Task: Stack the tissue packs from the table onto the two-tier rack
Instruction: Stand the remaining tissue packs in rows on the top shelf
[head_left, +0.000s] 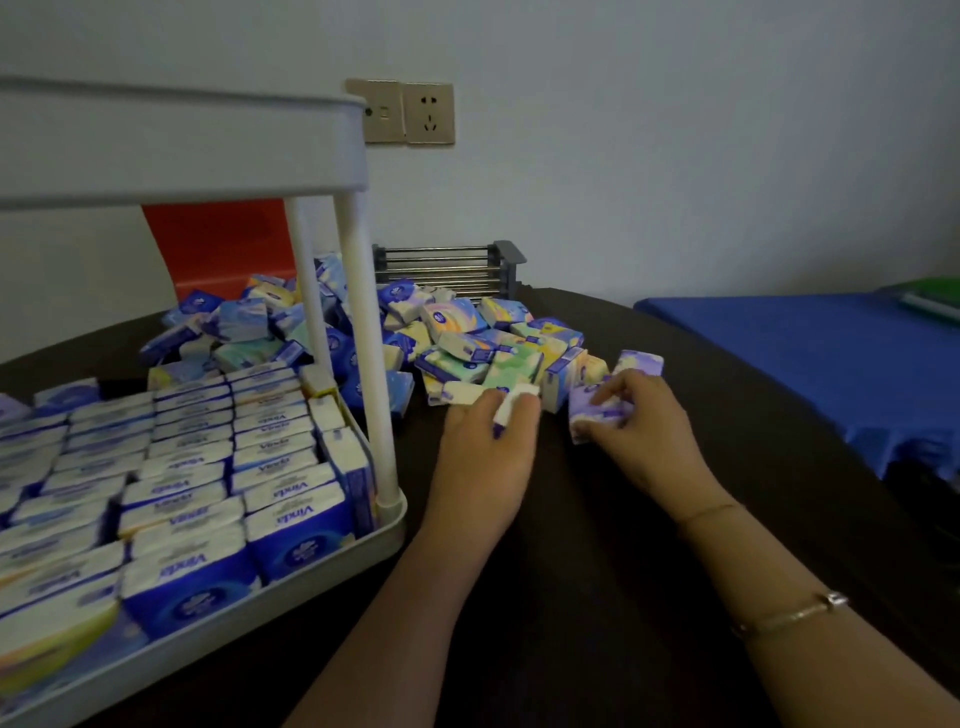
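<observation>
Both hands sit at the pile's near edge, left hand (485, 447) curled round a white pack (511, 408), right hand (641, 431) pinching a purple pack (592, 413), and the rack (332, 564) lies off to the left, nearer the left hand, bottom tier packed.

Wall socket (429, 113) (blue cloth (810, 358) right)

Probably a plain room in a home: bare white wall (675, 130), wall socket (429, 113) (five-hole type), dark table (597, 571).
</observation>
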